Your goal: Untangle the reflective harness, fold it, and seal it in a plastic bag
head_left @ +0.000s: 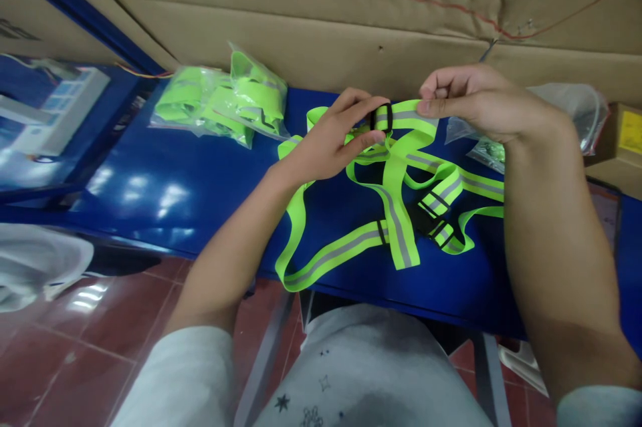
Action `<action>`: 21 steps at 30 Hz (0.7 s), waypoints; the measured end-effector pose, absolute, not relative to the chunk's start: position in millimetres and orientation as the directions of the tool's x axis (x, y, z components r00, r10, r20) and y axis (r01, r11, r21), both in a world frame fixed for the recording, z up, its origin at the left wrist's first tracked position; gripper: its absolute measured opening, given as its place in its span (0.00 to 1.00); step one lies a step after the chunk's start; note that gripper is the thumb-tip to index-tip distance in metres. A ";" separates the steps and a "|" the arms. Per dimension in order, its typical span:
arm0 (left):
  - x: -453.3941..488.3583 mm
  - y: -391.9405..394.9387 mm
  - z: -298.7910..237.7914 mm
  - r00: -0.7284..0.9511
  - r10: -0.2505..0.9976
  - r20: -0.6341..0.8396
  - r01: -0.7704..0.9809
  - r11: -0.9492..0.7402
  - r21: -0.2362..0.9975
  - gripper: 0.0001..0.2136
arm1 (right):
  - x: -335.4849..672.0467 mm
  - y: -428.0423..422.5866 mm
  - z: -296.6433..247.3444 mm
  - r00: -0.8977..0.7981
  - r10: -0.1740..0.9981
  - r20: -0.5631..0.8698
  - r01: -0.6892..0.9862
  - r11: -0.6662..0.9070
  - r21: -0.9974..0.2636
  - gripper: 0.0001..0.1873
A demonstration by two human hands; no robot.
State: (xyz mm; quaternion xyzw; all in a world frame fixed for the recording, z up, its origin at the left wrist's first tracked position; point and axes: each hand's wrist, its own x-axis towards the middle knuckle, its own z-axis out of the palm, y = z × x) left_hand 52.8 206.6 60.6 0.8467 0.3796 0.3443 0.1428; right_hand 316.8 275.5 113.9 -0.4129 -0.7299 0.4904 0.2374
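Note:
A neon yellow-green reflective strap (398, 226) with a grey stripe lies in loops over the blue table. Between thumb and fingers, my left hand (341, 133) grips a black slide buckle (382, 117) threaded on the strap. To its right, my right hand (466, 103) pinches the strap's raised part, its other fingers curled. The strap stretches between both hands above the tabletop. More black buckles (435, 213) sit on the strap's lower right loops, and one black slider (382, 232) is at the lower middle. My right forearm hides the far right of the strap.
Clear bags of folded green straps (221, 99) lie at the back left of the blue table (145, 173). Another clear bag (566, 113) and a cardboard box (622, 146) stand at right. Brown cardboard (301, 26) walls the back. A white power strip (70, 109) is far left.

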 end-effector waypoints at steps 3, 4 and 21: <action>52.7 207.3 59.3 0.467 0.759 0.454 0.494 -0.650 0.578 0.27 | 312.2 273.5 112.1 -0.537 0.842 -0.044 0.365 0.185 -0.912 0.10; 52.9 207.4 58.8 0.458 0.771 0.442 0.468 -0.632 0.618 0.28 | 310.5 272.7 111.7 -0.537 0.843 -0.035 0.368 0.197 -0.909 0.10; 63.2 211.6 48.6 0.239 0.922 0.305 0.089 -0.334 0.939 0.30 | 290.5 241.3 126.2 -0.645 0.744 0.175 0.480 0.572 -0.665 0.12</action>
